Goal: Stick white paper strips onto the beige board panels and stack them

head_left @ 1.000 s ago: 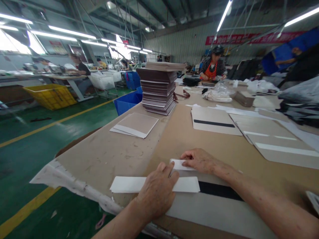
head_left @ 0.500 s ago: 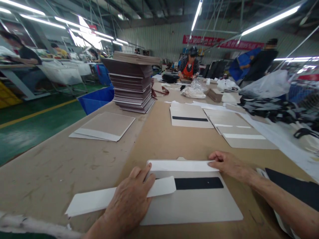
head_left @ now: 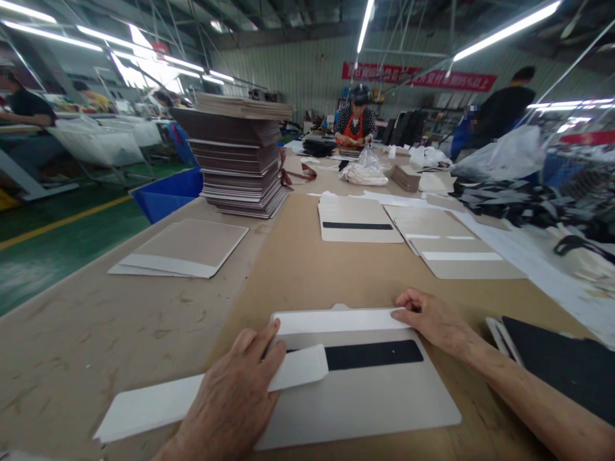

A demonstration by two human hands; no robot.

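Observation:
A grey board [head_left: 369, 406] with a black band [head_left: 375, 354] across it lies flat on the table before me. Along its far edge runs a white strip [head_left: 336, 320]. My right hand [head_left: 423, 320] pinches the right end of this strip, thumb on top, at the board's corner. At the left, my left hand [head_left: 235, 384] is closed over a stack of loose white strips [head_left: 148, 406], which pokes out on both sides of it and covers part of the black band. The left fingertips touch the board's far left corner. What lies under the palm is hidden.
A tall stack of brown boards [head_left: 240, 160] stands at the far left, with loose boards [head_left: 187, 246] before it. Farther off lie a banded board [head_left: 360, 218] and overlapping boards [head_left: 461, 256]. Dark pieces [head_left: 562, 365] lie right of my arm. A co-worker [head_left: 355, 121] stands across the table.
The view has shifted slightly, so the scene sits a little further left. Both hands keep their places on the board and strips. A person at the back right has turned or moved.

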